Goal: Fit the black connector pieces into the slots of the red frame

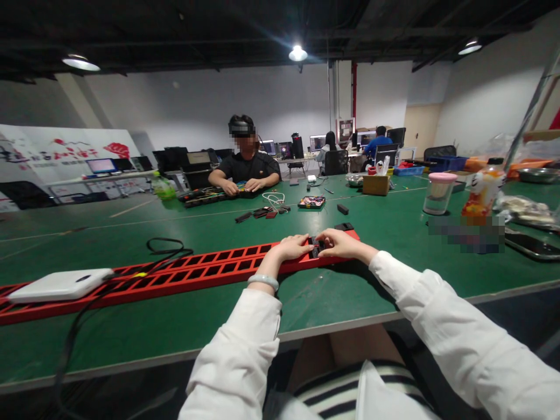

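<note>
A long red slotted rail [245, 268] lies across the green table, with two rows of rectangular openings. Near its right end sits a small black part [315, 249]. My right hand [340, 244] has its thumb and fingers curled closed around the right side of that part. From the left, my left hand [291, 248] lies over the rail, its thumb and fingertips closed against the part's left edge. Another black block [343, 226] shows at the rail's end, beyond my right hand. What lies under my palms is hidden.
A white power bank [61, 284] rests on the rail's left part, with a black cable [168, 248] trailing off it. Ahead lie black pieces [262, 213] and a small box [311, 202]. A co-worker [247, 166] sits opposite. At right stand a cup [438, 195] and a bottle [483, 189].
</note>
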Motion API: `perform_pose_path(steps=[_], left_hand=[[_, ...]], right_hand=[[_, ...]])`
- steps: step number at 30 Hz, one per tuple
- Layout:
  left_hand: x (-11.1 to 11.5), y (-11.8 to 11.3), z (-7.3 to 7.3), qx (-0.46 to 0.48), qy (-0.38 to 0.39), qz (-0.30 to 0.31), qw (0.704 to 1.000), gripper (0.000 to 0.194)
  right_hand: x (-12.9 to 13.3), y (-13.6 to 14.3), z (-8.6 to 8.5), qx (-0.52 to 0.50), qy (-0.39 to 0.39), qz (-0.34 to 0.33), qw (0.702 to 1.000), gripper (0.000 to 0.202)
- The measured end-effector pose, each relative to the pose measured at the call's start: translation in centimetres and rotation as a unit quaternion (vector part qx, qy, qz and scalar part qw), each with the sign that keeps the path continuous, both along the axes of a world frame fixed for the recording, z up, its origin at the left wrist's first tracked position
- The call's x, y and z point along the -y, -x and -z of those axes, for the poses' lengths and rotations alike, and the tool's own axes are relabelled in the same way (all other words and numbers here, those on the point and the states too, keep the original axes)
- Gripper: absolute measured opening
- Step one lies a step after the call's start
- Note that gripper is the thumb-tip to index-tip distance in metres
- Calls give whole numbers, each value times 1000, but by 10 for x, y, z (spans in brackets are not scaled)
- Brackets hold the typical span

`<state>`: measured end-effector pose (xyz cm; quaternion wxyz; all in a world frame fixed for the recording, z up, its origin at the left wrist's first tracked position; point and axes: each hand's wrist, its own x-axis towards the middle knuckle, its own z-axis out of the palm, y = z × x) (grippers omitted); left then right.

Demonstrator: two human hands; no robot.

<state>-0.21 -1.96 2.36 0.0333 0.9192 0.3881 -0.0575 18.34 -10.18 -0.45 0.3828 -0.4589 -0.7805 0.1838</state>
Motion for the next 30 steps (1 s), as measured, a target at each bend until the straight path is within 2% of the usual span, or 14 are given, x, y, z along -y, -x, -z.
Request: perform_pose_path(steps=[4, 9, 18, 30], left_hand=[[1, -1, 0, 2, -6, 0, 1000, 65], [2, -1, -2, 10, 6, -11, 1000, 60], [1, 0, 2, 17, -2, 0, 1000, 70], [1, -1, 4, 22, -8, -8, 1000, 69]], right_hand=[[1, 0, -1, 2, 20, -10, 1000, 41], [1, -1, 0, 18, 6, -22, 1000, 41], [2, -1, -1, 40, -14, -12, 999, 41], [2, -2, -4, 47, 6, -8, 999, 40]])
